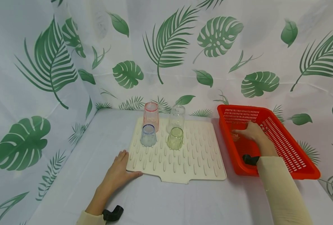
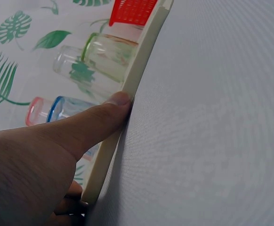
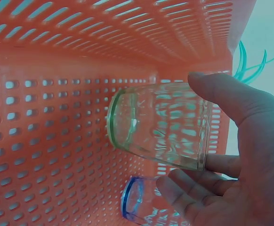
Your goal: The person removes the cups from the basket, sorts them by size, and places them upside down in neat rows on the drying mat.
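My right hand reaches into the red plastic basket. In the right wrist view its thumb and fingers hold the base end of a clear glass with a green rim; a blue-rimmed glass is just beside it, partly behind the fingers. My left hand lies at the front left corner of a cream ridged draining board, thumb along its front edge. Upside down on the board stand a pink glass, a blue-rimmed glass, a clear glass and a green glass.
A white cloth covers the table under the board and basket. Leaf-printed sheeting rises close behind them and on the left. The basket's slotted walls surround my right hand.
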Tool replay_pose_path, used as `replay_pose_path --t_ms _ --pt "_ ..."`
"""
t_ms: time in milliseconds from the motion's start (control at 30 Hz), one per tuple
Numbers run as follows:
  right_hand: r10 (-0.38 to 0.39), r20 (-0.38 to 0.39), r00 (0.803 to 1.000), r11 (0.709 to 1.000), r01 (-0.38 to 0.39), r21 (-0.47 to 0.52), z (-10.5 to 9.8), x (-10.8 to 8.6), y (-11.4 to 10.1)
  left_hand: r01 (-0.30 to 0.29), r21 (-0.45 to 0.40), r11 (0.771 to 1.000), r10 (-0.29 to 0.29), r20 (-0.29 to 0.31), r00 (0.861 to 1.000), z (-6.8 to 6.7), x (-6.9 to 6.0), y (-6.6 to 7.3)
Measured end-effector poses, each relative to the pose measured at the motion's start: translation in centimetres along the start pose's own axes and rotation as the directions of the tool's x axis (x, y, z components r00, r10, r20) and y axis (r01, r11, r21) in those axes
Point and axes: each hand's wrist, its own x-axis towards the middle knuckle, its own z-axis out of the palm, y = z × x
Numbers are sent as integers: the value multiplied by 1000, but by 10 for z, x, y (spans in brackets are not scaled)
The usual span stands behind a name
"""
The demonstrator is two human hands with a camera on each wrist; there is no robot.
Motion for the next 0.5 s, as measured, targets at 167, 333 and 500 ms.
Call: replay_pose_path --t_ms 167,333,500 --pt "-4 11 1000 1000 4 9 0 1 0 1 2 1000 -1 -2 1000 0 0 0" --pt "-17 10 1000 1000 17 11 0 1 1 4 7 1000 -4 -2 1000 0 0 0" --pt "6 -19 1000 999 -5 41 -2 -1 -3 3 2 1000 -3 1 1000 0 0 0"
